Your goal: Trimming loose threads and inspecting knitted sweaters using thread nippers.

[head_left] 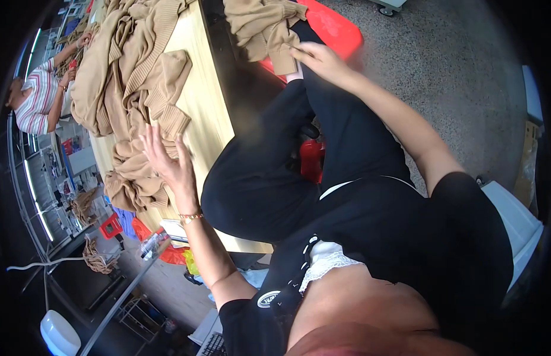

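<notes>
"Pale wood tabletop [203,74], speckled floor [453,77] off to the right: where's the knitwear in all this?"

"Two places. One big heap of tan knitwear [112,68] lies along the tabletop on the person's left. Another tan garment [257,26] is bunched low in front, by the legs, next to a red plastic seat [333,29]."

"Why split it like that?"

"Reach, I'd guess: each hand has cloth near it, and the person can stay seated."

"And the left hand [173,167]?"

"Wide, fingers fanned, over a ribbed cuff [170,118] at the heap's near side. It holds nothing that I can see; whether the fingertips brush the knit, I can't tell. Spread so broadly, it seems better suited to steadying soft cloth than pinching it."

"What about the right hand [326,62]?"

"Narrower, the fingers drawn together at the lower garment's edge. Whether they close on it, I can't tell; the contact is too small."

"Why keep that piece so low?"

"Perhaps the dark trouser leg [355,130] and the seat help stop it sliding to the floor."

"Farther out?"

"Across the heap is a co-worker [37,105] in a striped top, one hand near its far edge; probably it's laid lengthwise so both can get at it. Red plastic [173,256] and yellow plastic [191,261] sit down beside the table, likely to leave its top for the knitwear."
</notes>
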